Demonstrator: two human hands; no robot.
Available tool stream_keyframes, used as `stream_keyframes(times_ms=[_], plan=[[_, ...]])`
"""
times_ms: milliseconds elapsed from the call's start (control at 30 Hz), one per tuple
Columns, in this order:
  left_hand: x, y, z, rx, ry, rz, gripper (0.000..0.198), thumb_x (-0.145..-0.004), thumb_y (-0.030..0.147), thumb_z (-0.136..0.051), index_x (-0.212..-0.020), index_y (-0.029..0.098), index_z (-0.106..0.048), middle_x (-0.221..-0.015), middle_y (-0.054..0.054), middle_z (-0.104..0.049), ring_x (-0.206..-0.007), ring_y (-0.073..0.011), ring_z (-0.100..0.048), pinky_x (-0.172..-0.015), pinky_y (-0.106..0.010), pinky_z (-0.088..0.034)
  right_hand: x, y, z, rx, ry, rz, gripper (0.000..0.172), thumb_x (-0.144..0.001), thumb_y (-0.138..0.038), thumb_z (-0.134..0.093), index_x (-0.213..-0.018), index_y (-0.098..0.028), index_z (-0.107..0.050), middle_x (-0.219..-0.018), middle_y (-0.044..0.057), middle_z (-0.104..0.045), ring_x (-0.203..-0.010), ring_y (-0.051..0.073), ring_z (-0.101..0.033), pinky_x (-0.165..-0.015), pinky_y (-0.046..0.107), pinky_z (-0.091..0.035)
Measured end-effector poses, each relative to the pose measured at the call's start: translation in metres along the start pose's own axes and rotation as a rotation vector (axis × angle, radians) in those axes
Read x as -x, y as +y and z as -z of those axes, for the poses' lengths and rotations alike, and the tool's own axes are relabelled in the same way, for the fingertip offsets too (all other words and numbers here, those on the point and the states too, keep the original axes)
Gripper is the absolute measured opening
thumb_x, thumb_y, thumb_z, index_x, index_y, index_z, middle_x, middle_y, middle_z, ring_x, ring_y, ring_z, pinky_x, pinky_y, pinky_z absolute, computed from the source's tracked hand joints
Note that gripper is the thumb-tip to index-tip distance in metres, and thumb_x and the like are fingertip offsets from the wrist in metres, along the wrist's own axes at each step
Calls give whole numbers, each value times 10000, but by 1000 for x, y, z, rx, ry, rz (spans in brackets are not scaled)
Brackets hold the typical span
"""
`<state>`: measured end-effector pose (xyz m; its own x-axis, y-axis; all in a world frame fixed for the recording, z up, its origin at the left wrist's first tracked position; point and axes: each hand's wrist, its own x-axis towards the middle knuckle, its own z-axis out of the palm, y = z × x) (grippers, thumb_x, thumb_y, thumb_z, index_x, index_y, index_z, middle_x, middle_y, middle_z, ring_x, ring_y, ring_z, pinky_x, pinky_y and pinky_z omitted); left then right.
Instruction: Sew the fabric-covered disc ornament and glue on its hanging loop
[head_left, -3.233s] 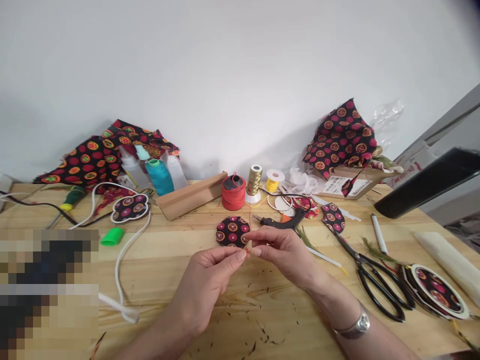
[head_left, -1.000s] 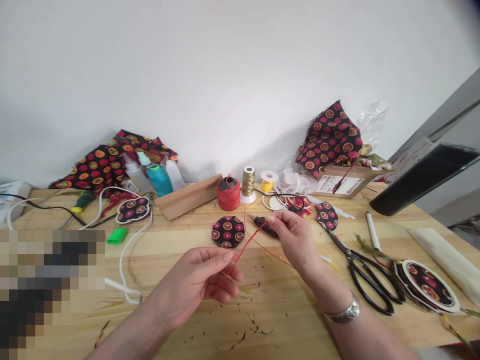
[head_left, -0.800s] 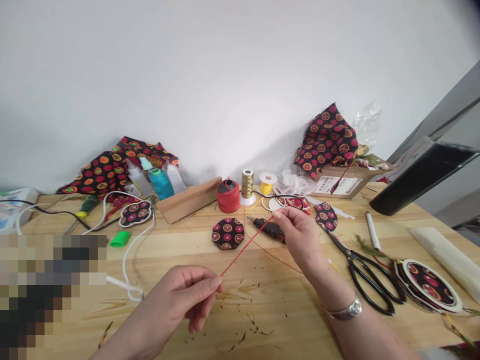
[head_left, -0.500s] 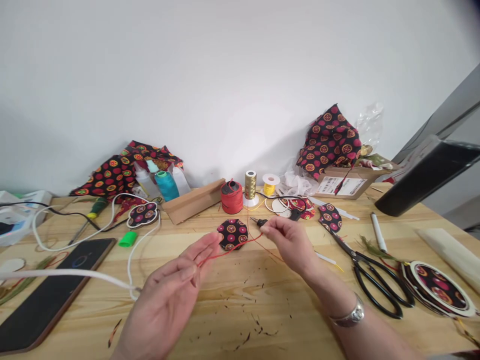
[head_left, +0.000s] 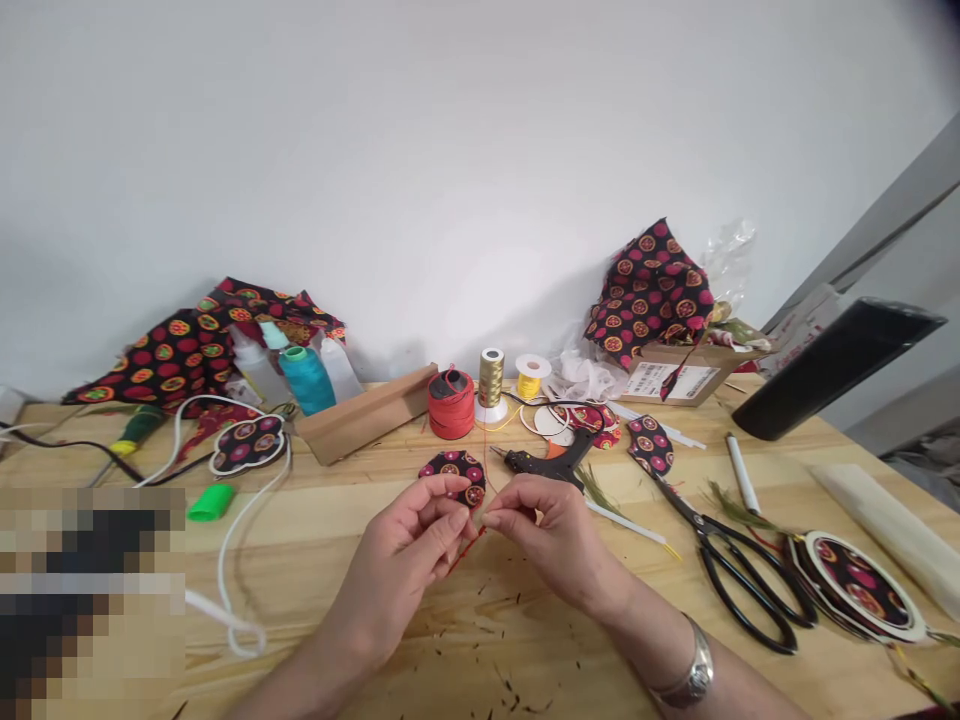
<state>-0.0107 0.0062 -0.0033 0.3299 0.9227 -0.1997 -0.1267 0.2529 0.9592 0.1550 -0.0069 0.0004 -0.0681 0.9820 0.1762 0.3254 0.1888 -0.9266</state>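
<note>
Both hands meet low over the middle of the table, fingertips nearly touching. A thin red cord (head_left: 466,553) runs from under my left fingers up toward the meeting point. My left hand (head_left: 409,560) pinches it with thumb and fingers. The thumb and index finger of my right hand (head_left: 559,535) are pressed together at the cord's upper end; the tip itself is hidden. Just beyond my left fingers lies an eight-sided black patterned fabric piece (head_left: 452,467), partly covered. A black glue gun (head_left: 551,462) rests behind my right hand.
Black scissors (head_left: 739,570) lie to the right, beside round fabric-covered pieces (head_left: 855,585). Along the wall stand a red cord spool (head_left: 451,408), a gold thread cone (head_left: 492,380) and a cardboard strip (head_left: 367,415). A white cable (head_left: 225,560) loops at left near a green cap (head_left: 211,503).
My hands have come together from apart, the right one moving left to the left one's fingers. My left fingers have curled from stretched out to a pinch. The whole view has shifted slightly.
</note>
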Motion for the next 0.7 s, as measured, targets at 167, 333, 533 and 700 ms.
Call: stream_keyframes(times_ms=[167, 333, 533, 700], plan=[[-4, -9, 10, 10, 54, -40, 254, -747, 268, -658, -985, 181, -651, -738, -23, -666, -694, -125, -555, -681, -258, -416, 1, 1, -1, 23, 51, -13, 124, -745, -196, -607, -635, -152, -645, -600, -5, -612, -563, 99, -506, -543, 199, -392], [-5, -9, 11, 101, 49, 24, 167, -710, 239, -691, -850, 148, -703, -702, -34, -665, -687, -132, -554, -682, -268, -411, 2, 0, -1, 11, 19, -5, 126, -754, -220, -606, -660, -160, -665, -621, -3, -625, -580, 101, -517, -555, 199, -401], [-3, -5, 6, 325, -42, 55, 69, -743, 150, -646, -806, 158, -675, -719, -19, -641, -516, -54, -454, -566, -234, -370, 2, 2, -3, -4, 39, -108, 129, -735, -250, -620, -668, -159, -682, -610, 7, -645, -555, 111, -514, -534, 217, -402], [-2, -5, 5, 377, -94, 57, 87, -785, 143, -593, -836, 148, -664, -694, -11, -595, -523, -58, -434, -562, -240, -356, 2, 1, -4, -10, 27, -125, 127, -740, -243, -620, -668, -162, -687, -621, 5, -655, -569, 113, -536, -548, 215, -412]])
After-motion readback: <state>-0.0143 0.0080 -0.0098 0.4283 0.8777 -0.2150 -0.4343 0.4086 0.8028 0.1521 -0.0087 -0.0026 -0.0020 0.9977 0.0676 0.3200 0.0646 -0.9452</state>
